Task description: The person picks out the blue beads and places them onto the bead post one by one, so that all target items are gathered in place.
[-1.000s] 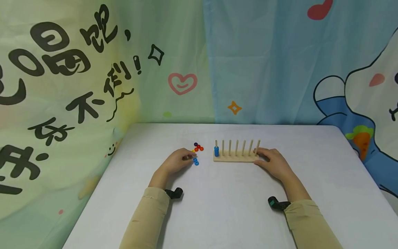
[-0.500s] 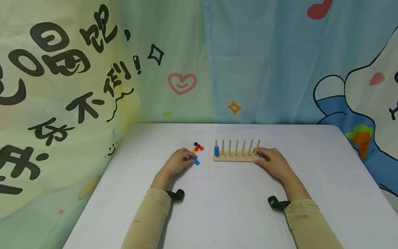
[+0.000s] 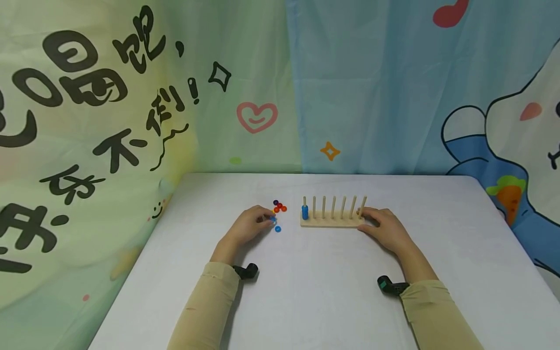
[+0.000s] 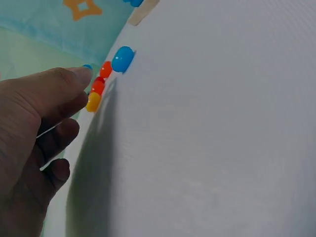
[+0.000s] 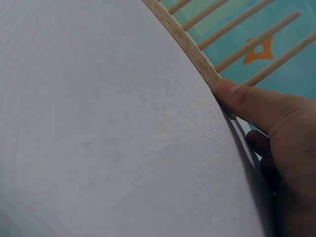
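Observation:
My left hand (image 3: 250,224) pinches a small blue bead (image 3: 273,219) between thumb and fingertips; in the left wrist view only a sliver of it shows past the thumb. Another blue bead (image 3: 277,229) lies on the table just in front of that hand. Beyond the fingertips sits a loose cluster of red beads (image 3: 276,210) and a dark bead (image 3: 275,202), with a yellow bead (image 4: 93,102) partly behind the fingers. My right hand (image 3: 385,228) grips the right end of a wooden peg board (image 3: 330,223), its thumb on the front edge. Blue beads (image 3: 305,213) are stacked on the leftmost peg.
A white-covered table (image 3: 315,291) bears everything. Several upright pegs (image 3: 334,206) without beads stand along the board. Behind the table hangs a printed curtain (image 3: 372,87). Each wrist carries a small black camera (image 3: 247,271).
My left fingers have closed on one of the two blue beads and raised it slightly away from the other. The right hand and the peg board have stayed in place.

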### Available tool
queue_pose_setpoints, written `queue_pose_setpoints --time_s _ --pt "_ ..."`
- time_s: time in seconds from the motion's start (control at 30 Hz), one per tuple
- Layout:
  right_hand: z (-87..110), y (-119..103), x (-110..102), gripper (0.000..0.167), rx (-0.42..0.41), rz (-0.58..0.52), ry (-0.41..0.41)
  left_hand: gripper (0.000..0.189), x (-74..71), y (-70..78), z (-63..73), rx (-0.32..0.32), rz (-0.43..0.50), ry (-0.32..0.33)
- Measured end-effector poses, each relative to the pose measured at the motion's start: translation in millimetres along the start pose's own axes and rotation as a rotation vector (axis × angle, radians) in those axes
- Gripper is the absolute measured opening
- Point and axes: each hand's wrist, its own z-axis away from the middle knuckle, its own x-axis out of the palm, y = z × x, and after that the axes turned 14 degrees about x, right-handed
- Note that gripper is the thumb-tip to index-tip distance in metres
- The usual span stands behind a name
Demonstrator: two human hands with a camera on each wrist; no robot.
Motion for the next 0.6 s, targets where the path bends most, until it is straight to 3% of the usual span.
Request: queue_pose_setpoints --time_s 0.23,0.6 --pt "-0.7 -0.2 0.4 0.059 -0.002 -0.001 0.013 0.025 -13.2 10.8 -10.5 0.047 -0.035 0.036" --pt "-0.9 -0.5 -0.3 0.06 0.006 0.0 0.001 0.028 -30.8 40.0 -31.7 0.154 -0.022 0.106"
